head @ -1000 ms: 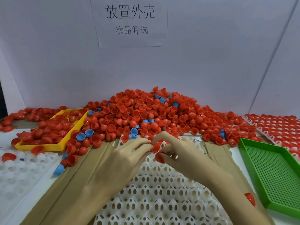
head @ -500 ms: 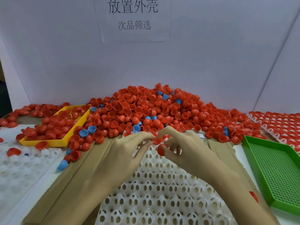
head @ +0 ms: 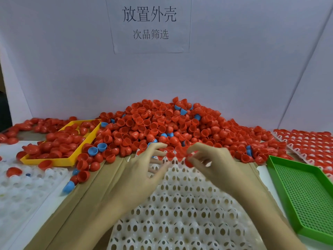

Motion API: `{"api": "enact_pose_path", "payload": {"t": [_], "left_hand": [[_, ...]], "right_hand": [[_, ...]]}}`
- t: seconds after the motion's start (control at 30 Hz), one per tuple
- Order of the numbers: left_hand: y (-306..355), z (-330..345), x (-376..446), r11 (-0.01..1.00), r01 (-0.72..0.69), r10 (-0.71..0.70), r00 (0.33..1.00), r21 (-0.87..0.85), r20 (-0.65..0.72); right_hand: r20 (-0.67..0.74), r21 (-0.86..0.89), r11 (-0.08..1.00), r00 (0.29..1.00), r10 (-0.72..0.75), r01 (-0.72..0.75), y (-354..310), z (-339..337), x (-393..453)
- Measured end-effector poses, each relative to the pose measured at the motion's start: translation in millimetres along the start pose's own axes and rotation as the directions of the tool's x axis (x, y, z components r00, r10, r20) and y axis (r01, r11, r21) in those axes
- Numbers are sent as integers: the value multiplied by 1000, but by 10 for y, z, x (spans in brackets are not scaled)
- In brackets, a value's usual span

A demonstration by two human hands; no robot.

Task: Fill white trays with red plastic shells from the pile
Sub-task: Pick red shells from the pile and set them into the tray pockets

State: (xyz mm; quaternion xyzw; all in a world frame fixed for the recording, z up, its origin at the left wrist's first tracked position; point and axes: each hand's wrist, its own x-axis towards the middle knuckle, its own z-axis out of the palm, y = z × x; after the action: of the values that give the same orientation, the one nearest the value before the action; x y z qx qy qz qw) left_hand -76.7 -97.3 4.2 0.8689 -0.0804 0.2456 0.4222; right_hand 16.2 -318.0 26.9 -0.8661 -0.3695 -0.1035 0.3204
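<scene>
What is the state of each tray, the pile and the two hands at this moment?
white tray: nearly all holes empty
yellow tray: holds red shells
green tray: empty
filled tray: full of shells
pile: large, some blue shells
left hand: fingers spread, holds nothing
right hand: holds red shell

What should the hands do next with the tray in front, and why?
Probably lower the red shell that the right hand holds into an empty cup at the far edge of the white tray. Nearly every cup in view shows empty, and the left hand hovers open beside it, seemingly holding nothing.
</scene>
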Motion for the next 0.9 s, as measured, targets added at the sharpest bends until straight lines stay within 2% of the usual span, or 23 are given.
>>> {"api": "enact_pose_path", "payload": {"t": [0.1, 0.17, 0.23, 0.3, 0.47, 0.9], "left_hand": [[-297, -65, 50, 961, 34, -26, 999, 274, -30], [-511, -59, 49, 925, 142, -127, 990, 353, -65], [-663, -31, 39, 906, 257, -246, 966, 335, -76], [-728, -16, 30, 913, 301, -295, 953, 276, -63], [-757, -3, 31, 926, 239, -238, 970, 291, -39], [-749, -15, 45, 918, 203, -222, 975, 341, 19]], "right_hand": [[-137, -30, 987, 979, 151, -156, 371, -133, 33], [-199, -76, 971, 957, 210, -229, 590, -116, 43], [-221, -131, 950, 942, 251, -284, 747, -58, 77], [-215, -168, 934, 936, 278, -316, 845, -5, 137], [-147, -229, 920, 946, 290, -318, 856, 80, 279], [-160, -163, 932, 941, 298, -323, 826, 76, 247]]}}
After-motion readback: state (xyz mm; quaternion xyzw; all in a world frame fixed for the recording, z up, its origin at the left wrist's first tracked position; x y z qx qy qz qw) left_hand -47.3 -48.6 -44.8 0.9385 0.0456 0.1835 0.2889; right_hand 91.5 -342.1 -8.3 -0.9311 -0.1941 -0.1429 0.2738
